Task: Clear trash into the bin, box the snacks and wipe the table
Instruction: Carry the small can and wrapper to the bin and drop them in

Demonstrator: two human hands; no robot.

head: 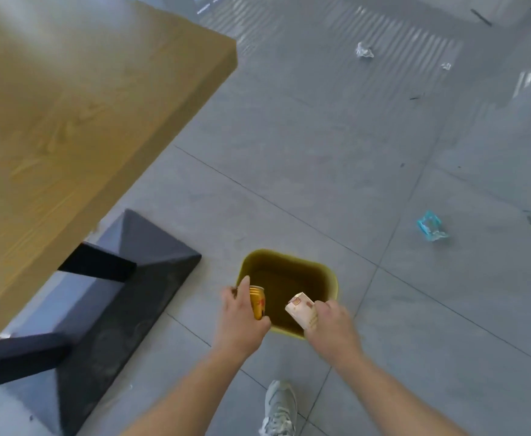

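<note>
A grey shoe [279,407] stands on the floor [320,184] just nearer than the bin [328,280], between the two forearms. Both bare arms reach forward and down to the bin's near rim. The left hand [242,319] is over the bin's near-left corner, back of the hand up, fingers wrapped tight round a gold can [257,302] that stands nearly upright above the opening. The right hand [331,325] is over the near-right rim, fingers clamped on a pale carton [302,309] tilted with its top toward the bin's middle. Can and carton are apart, with dark bin interior between them.

The bin is yellow, open-topped, and looks bare inside. Left of the bin, close by, sits the dark angular table base [125,278]; the wooden table [69,121] overhangs it, its edge running away to a corner far left of the bin. To the right and beyond the bin the tiled floor is open. Right of the bin, well apart, lies a blue wrapper [431,226]; far beyond it lies a crumpled white paper [364,51].
</note>
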